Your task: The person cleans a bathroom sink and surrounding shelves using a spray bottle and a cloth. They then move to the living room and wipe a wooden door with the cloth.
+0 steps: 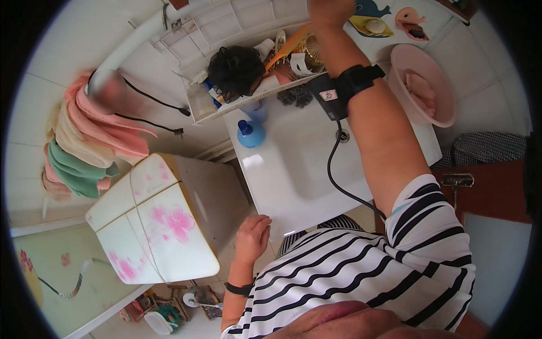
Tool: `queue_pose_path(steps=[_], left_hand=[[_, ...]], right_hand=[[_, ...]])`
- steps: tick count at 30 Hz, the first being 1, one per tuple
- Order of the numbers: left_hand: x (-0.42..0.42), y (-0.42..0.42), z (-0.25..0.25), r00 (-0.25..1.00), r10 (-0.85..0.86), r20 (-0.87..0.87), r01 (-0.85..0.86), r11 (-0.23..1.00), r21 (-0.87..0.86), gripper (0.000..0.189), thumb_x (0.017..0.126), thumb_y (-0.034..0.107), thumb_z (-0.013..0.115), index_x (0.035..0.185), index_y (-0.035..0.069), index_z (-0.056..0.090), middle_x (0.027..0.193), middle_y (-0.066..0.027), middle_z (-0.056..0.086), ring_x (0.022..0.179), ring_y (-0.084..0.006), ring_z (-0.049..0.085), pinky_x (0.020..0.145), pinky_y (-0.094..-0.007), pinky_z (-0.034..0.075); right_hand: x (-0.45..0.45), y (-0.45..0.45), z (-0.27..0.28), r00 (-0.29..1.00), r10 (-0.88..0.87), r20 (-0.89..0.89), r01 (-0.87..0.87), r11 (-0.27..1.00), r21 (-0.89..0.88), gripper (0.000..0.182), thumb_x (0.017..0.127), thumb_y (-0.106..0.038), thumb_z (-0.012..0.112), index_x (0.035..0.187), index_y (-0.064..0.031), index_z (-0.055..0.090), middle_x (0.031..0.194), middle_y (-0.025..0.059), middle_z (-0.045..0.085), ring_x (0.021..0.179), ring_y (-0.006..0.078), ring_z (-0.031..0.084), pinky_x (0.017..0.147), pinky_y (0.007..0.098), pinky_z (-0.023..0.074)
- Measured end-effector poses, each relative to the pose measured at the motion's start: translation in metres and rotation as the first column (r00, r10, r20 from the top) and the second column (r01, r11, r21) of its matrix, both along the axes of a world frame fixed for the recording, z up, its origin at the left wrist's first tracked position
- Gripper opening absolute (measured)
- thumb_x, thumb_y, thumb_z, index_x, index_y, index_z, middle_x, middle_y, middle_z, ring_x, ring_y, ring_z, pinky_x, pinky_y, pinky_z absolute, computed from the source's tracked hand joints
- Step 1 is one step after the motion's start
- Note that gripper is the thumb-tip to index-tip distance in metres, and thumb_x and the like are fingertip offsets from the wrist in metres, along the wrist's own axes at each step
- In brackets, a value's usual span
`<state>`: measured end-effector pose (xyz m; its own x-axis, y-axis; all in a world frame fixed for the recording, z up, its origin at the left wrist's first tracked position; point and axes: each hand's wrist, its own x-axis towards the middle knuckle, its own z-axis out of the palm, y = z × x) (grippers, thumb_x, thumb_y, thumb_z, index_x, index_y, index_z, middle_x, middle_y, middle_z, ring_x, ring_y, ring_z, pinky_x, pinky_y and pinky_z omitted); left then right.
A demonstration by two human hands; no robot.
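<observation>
My right hand [332, 12] reaches up at the top edge of the view, beside the handle end of an orange comb-like item [292, 44]; whether it grips anything is cut off. A white wire basket [237, 105] below it holds dark curly hair or a hairpiece [235, 72], tubes and small items. My left hand [253, 237] is low at the near left corner of the white washbasin [275, 186], its fingers curled, with no object visible in it. A blue bottle with a dark blue cap [251, 134] stands on the basin's left side.
A pink plastic tub [449, 97] is at the basin's right. At the left stand a flower-patterned washing machine [169, 237] and hanging towels [101, 131]. Fish-shaped soap holders [410, 21] are on the wall. A black cable [332, 169] runs from my right wrist strap across the basin.
</observation>
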<state>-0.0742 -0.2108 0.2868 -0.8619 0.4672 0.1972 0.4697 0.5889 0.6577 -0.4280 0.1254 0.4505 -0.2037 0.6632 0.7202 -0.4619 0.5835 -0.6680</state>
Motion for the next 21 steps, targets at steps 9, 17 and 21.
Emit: queue_pose_path(steps=[9,17,21], left_hand=[[0.019,0.02,-0.006,0.994,0.105,0.033,-0.106,0.994,0.04,0.016,0.074,0.0,0.065,0.089,0.004,0.065,0.092,-0.0088,0.065,0.087,-0.029,0.062,0.075,-0.038,0.052],[0.062,0.005,-0.009,0.958,0.28,0.071,-0.284,0.957,0.058,0.014,0.075,0.0,0.065,0.089,0.003,0.066,0.091,-0.0106,0.065,0.085,-0.03,0.062,0.073,-0.0385,0.052],[0.082,-0.012,-0.012,0.936,0.345,0.068,-0.348,0.936,0.049,0.013,0.075,0.002,0.066,0.088,0.004,0.066,0.091,-0.0096,0.066,0.084,-0.0297,0.062,0.071,-0.0383,0.052]], right_hand=[[-0.023,-0.045,-0.004,0.996,0.056,-0.063,-0.044,0.982,0.182,0.013,0.073,-0.012,0.071,0.076,0.0005,0.067,0.066,0.0083,0.066,0.06,0.0179,0.059,0.059,0.033,0.047],[-0.056,-0.028,-0.013,0.918,0.375,-0.129,-0.384,0.922,-0.054,0.022,0.079,-0.009,0.07,0.096,0.0034,0.066,0.086,0.0112,0.069,0.068,0.018,0.063,0.06,0.0287,0.0509],[0.002,-0.059,0.0,0.893,0.436,-0.111,-0.448,0.845,-0.291,0.019,0.077,-0.008,0.073,0.092,0.0028,0.068,0.086,0.01,0.067,0.068,0.0148,0.061,0.058,0.0256,0.0502]])
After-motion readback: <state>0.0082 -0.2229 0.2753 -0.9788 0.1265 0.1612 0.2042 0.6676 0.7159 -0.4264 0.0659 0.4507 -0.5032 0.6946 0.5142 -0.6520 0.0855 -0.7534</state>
